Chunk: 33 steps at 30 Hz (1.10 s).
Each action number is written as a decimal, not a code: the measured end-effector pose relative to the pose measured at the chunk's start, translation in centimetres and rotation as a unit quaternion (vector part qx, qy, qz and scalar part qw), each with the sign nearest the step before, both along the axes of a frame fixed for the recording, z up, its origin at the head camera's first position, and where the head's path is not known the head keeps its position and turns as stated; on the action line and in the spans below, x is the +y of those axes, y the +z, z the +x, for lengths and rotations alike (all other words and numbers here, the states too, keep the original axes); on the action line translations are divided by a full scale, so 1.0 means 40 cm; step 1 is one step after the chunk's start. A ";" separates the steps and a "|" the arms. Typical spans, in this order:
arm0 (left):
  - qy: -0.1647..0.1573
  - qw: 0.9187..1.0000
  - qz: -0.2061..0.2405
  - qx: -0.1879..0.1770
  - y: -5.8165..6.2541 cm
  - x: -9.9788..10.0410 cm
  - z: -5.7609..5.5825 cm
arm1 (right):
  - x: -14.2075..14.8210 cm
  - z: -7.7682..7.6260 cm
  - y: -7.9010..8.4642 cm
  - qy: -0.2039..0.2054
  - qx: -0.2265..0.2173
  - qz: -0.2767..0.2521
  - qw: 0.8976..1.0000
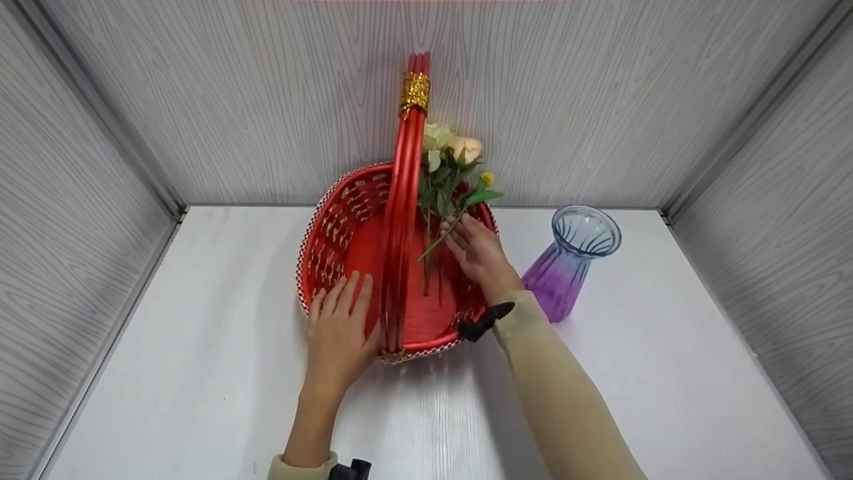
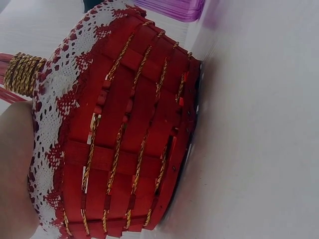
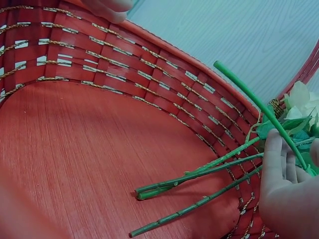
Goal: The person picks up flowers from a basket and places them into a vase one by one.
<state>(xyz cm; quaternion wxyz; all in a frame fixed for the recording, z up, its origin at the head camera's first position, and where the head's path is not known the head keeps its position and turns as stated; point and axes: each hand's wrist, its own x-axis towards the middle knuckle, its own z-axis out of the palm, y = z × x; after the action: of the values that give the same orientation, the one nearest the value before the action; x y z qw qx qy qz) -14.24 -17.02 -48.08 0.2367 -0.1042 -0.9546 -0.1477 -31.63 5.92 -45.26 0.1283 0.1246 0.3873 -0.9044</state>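
My left hand rests on the near-left rim of a red woven basket, fingers extended over the inside; in the right wrist view its fingertips show above the wall. My right hand is inside the basket's right half, fingers fairly straight. A green stem with a small yellow flower lies across those fingers. Pale roses lean at the basket's back right, their darker stems slanting down over the red floor. The upright handle stands between my two hands.
A blue-to-purple glass vase stands right of the basket, next to my right forearm. Gold wrapping binds the handle's top. White lace edges the basket. Grey wood-grain panels enclose the white tabletop at the back and sides.
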 end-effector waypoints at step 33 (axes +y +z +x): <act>0.003 1.000 -0.005 -0.013 -0.001 0.003 -0.006 | 0.004 -0.007 0.001 0.026 0.022 0.025 0.999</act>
<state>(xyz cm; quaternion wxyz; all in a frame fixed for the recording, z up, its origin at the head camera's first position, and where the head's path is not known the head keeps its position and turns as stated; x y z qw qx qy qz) -14.47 -16.91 -48.12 0.2246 -0.1002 -0.9587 -0.1430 -31.89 6.07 -45.23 0.1403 0.0973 0.4153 -0.8935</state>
